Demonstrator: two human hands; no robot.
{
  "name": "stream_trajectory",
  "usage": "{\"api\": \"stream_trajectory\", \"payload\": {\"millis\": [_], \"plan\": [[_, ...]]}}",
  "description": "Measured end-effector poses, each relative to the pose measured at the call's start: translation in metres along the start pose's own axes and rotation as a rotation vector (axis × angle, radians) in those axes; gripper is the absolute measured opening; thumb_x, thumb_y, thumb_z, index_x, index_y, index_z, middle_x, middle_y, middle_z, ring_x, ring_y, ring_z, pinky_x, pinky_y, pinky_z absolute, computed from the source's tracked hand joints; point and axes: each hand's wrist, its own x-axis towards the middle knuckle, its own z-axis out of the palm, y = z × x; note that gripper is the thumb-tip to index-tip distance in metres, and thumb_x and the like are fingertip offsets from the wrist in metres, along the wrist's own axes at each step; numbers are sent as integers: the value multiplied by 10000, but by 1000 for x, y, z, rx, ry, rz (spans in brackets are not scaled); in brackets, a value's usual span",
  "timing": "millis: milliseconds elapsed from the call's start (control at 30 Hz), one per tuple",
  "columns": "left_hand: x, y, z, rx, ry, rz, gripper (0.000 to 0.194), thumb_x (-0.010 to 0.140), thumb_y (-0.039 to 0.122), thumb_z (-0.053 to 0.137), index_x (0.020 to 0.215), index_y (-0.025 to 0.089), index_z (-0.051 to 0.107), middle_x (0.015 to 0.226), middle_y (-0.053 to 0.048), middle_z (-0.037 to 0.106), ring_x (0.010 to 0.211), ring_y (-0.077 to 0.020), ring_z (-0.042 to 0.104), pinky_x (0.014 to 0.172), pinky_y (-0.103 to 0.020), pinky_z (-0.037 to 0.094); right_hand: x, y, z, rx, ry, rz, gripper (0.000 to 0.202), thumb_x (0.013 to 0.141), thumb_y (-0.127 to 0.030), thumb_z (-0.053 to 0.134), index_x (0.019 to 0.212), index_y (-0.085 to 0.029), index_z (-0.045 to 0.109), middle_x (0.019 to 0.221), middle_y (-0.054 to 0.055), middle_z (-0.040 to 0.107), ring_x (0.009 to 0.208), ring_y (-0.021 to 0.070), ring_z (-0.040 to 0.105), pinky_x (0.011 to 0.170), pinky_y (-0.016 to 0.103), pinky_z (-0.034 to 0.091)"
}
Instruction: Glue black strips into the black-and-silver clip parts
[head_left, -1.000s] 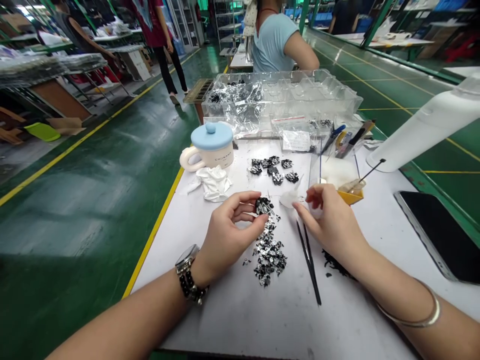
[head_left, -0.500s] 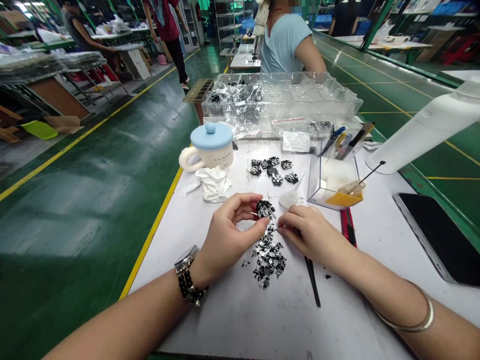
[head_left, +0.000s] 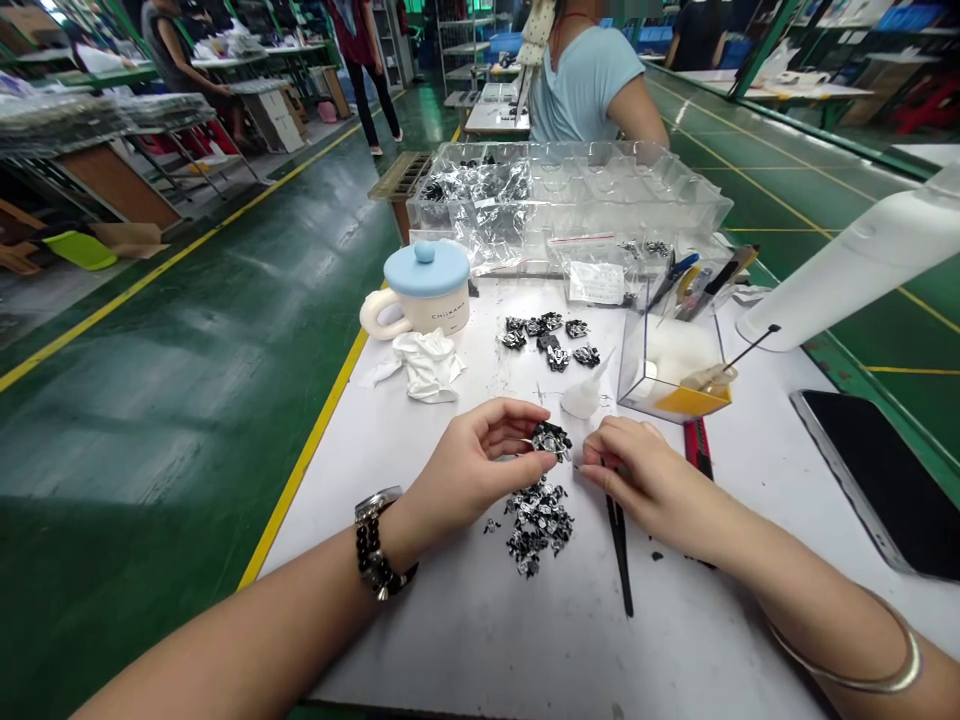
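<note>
My left hand (head_left: 491, 450) is closed around a small black-and-silver part (head_left: 551, 441), gripping it between thumb and fingers above the white table. Just to its right, my right hand (head_left: 637, 470) is closed, with thumb and forefinger pinched together. Black tweezers (head_left: 619, 560) stick out from under its curled fingers toward me. A tiny dark tip shows at the pinched fingertips; what it is I cannot make out. Below the hands lies a loose pile of small black-and-silver pieces (head_left: 538, 525). Several larger clusters like the held part (head_left: 556, 358) lie farther back.
A lidded mug (head_left: 427, 290) and crumpled tissue (head_left: 429, 366) stand left. A nozzle-shaped white piece (head_left: 581, 398), clear tool box (head_left: 671, 370), red cutter (head_left: 697, 448), white bottle (head_left: 840, 265) and phone (head_left: 877, 480) are right. Clear trays (head_left: 630, 205) line the back; a person sits beyond.
Both hands have shifted slightly right, the left one carrying the black-and-silver part. The tweezers' lower end has swung a little left. In the background, a walking person has moved.
</note>
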Motion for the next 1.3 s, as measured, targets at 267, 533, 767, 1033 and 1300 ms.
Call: {"api": "stream_trajectory", "payload": {"millis": [267,533,767,1033,1300], "plan": [[-4,-3,4,-312,-287,-179,303,681,146,755,970,205,688,969,-34,667,912,-136,636,799,-248,532,-7,-7,-4,530,90,70,280,893,-463,488,787,-205,474,652,-14,403,581,116,404,500,226,397],[-10,-7,10,-298,-345,-62,328,690,143,758,1002,180,663,1163,-92,669,1164,-235,578,1069,-425,405,-9,-12,4,575,167,116,216,891,-394,530,794,-202,502,653,-5,478,631,127,509,532,228,427],[-12,-6,13,-242,-276,-101,306,682,127,757,965,186,656,1162,-78,674,1133,-214,606,1008,-337,465,-14,-12,5,95,429,-174,125,848,-114,579,917,-217,600,841,13,580,792,128,541,696,266,447],[-11,-6,13,-215,-263,-76,307,702,117,743,983,200,651,1173,-43,668,1039,-143,648,927,-226,503,-13,-8,3,-111,475,-318,222,817,-86,626,1004,-206,613,926,32,656,862,144,617,738,270,512],[-15,-4,18,-127,-198,-42,284,739,91,689,987,175,579,1206,-79,645,1013,-147,648,889,-237,521,-13,-11,0,147,477,-151,102,829,-149,622,885,-232,606,804,-6,634,758,109,595,660,214,497]]}}
